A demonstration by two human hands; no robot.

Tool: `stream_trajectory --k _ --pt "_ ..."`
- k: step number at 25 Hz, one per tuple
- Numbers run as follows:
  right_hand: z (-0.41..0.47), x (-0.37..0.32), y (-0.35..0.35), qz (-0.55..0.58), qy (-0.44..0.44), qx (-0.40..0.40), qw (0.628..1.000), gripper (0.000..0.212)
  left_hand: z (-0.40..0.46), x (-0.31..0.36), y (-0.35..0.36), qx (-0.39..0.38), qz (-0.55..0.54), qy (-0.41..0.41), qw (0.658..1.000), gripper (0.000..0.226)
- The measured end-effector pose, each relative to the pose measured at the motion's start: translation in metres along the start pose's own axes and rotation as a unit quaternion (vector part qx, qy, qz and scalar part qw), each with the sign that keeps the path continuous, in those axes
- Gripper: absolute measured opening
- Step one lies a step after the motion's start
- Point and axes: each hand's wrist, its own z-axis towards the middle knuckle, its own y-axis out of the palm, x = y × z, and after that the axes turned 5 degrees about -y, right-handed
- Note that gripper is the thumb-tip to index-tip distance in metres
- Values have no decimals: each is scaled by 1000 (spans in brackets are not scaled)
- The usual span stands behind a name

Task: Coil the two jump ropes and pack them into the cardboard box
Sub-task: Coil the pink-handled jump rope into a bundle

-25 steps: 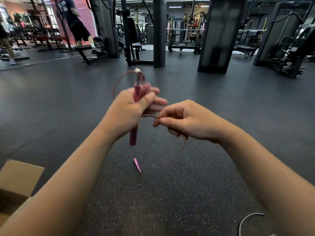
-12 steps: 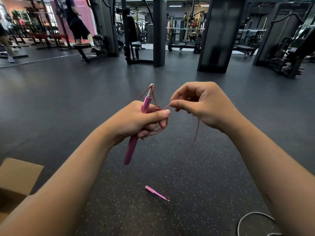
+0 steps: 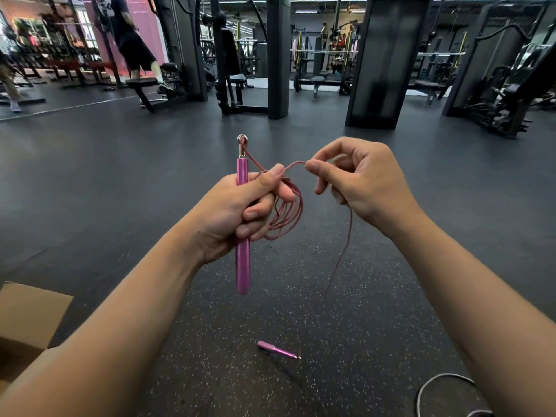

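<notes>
Left hand clenched around pink jump-rope handle, handle upright, metal swivel end on top; several loops of pink cord gathered under same fingers, hanging beside handle. Right hand pinches cord between thumb and forefinger, just right of left thumb; loose cord drops from it to second pink handle lying on speckled rubber floor. Cardboard box at lower left (only corner visible), well apart from hands. Grey rope, partly visible, on floor at lower right.
</notes>
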Motion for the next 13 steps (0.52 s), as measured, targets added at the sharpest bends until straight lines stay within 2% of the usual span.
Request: stream_trajectory --k 3,7,10,12,13 --pt "0 6 1 -58 0 -2 998 23 -2 3 7 2 -64 2 998 29" --pt "-2 1 0 -47 -13 -73 996 7 1 4 8 14 -96 20 995 34" --pt "-3 -2 2 10 -18 -21 1000 4 -1 9 9 15 -100 11 995 30" --pt "-5 -6 6 63 9 24 998 15 -5 15 11 -60 -173 -12 983 30" --pt "-6 -7 8 84 25 26 996 25 -6 17 12 -139 -250 -26 958 31"
